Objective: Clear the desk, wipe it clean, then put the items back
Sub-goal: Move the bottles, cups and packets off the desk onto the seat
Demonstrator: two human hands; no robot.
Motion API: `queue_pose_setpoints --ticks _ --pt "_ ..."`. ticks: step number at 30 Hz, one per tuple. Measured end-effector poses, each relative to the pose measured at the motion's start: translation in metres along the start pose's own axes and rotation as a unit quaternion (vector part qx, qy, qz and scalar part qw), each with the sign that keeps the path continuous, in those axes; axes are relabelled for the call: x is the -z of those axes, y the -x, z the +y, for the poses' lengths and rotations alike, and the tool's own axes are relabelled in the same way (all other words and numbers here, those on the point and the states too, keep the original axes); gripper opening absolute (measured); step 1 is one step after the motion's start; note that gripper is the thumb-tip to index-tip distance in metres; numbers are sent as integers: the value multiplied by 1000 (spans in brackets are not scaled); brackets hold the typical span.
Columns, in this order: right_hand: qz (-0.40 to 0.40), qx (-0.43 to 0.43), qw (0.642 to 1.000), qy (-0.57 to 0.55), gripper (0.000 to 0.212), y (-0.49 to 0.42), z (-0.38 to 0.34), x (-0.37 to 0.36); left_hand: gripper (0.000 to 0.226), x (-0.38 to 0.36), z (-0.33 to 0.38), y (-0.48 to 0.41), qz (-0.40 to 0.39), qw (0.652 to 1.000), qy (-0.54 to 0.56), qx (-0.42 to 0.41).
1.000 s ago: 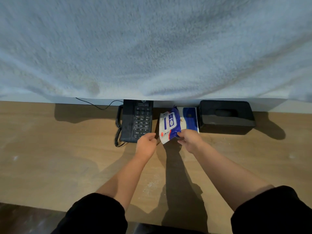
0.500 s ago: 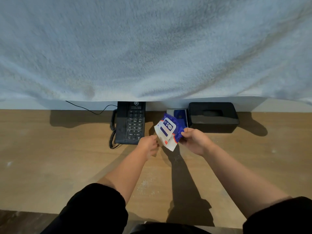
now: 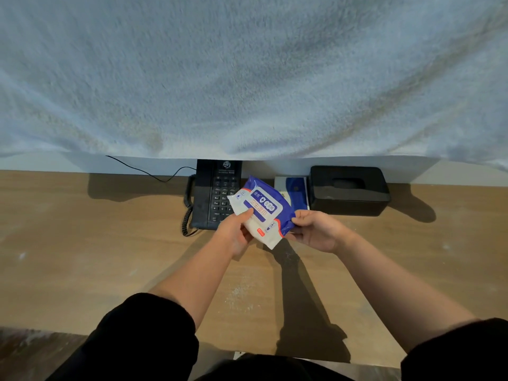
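One wipes pack [image 3: 261,209] held between left hand [image 3: 233,235], gripping edge, and right hand [image 3: 316,229], pinching corner.

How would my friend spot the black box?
Look along the wooden desk's back edge, below the fluffy blanket. The black box sits furthest right. Unlike the black telephone, it has no buttons or cord, just an oval slot on top.

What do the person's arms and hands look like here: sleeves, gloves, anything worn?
The left hand and right hand are bare: no gloves, and no ring or watch shows. The forearms are uncovered too. Each arm wears a plain black sleeve, left sleeve and right sleeve, ending near the elbow, without visible markings.
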State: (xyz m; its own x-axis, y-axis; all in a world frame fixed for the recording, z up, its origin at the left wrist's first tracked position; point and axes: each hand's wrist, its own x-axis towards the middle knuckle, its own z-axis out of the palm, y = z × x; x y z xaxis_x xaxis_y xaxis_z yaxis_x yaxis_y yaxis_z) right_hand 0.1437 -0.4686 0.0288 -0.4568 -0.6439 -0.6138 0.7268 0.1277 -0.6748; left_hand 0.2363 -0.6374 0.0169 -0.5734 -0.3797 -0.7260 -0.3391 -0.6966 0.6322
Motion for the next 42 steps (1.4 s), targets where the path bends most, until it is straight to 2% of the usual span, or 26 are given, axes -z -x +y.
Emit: queue_pose_setpoints --ticks 2,4,7,9,12,15,17,23,29,35,39,42 --pt "33 -21 999 2 15 -3 7 0 25 10 5 -3 20 999 -5 -26" --pt "73 -28 994 -82 28 -8 13 8 26 22 11 -5 52 997 -17 -50" --pt "143 -49 954 -258 41 -17 16 20 31 40 17 -12 81 993 -40 -74" --pt "187 -60 926 -322 47 -24 15 21 31 48 18 -16 92 992 -48 -74" --pt "207 -51 895 -391 47 -37 14 12 24 53 16 -21 94 993 -35 -69" --pt "209 -40 885 -415 38 -50 11 5 27 53 12 -23 98 993 -40 -61" --pt "218 -37 876 -428 40 -59 9 5 30 51 11 -24 96 992 -50 -58" --pt "280 -50 886 -365 43 -75 -2 -6 28 48 14 -25 94 983 -144 -60" --pt "349 -51 891 -287 47 -81 -11 -12 30 49 16 -29 89 975 -194 -63" --pt "309 -9 910 -277 54 -82 -17 -11 29 49 18 -29 90 968 -221 -74" --pt "323 -10 926 -197 55 -82 -23 -16 28 51 19 -28 87 969 -217 -75" --pt "296 -12 943 -152 48 -74 -20 -19 27 51 18 -27 89 969 -216 -74"
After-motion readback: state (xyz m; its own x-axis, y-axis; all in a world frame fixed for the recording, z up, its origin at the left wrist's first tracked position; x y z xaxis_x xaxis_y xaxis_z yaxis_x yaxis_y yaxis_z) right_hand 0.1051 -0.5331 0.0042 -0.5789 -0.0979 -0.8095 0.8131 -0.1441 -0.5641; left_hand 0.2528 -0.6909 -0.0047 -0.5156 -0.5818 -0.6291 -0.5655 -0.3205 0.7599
